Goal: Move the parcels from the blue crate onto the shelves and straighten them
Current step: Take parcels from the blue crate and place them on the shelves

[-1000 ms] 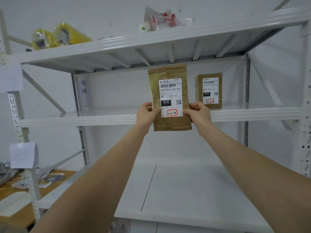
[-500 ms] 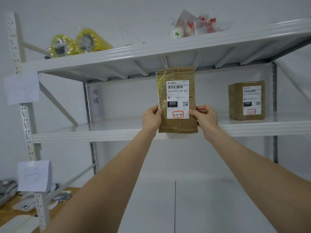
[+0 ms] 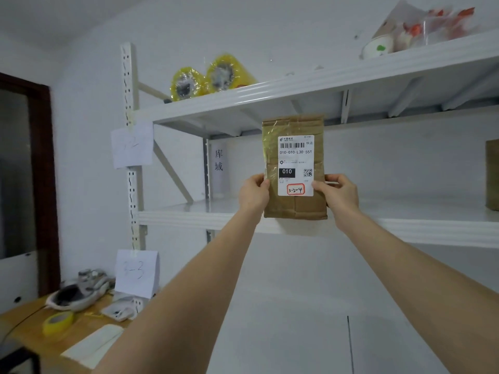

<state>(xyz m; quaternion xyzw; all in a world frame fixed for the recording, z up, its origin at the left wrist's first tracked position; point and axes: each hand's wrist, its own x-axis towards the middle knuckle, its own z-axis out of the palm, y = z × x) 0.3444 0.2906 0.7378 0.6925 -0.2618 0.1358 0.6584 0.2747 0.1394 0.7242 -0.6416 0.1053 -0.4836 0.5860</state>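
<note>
A brown cardboard parcel with a white label marked 3-2-4 stands upright at the front edge of the white middle shelf. My left hand grips its left edge and my right hand grips its right edge, thumbs on the front face. A second brown parcel stands on the same shelf at the far right, cut off by the frame edge. The blue crate is out of view.
The top shelf carries yellow tape rolls and a plastic bag of items. Paper tags hang on the left upright. A wooden table at lower left holds a yellow tape roll and clutter. A broad lower shelf lies below.
The view has swung left, so the second parcel slid to the right frame edge. The parcel in both hands has moved left along the shelf and sits lower at its front edge.
</note>
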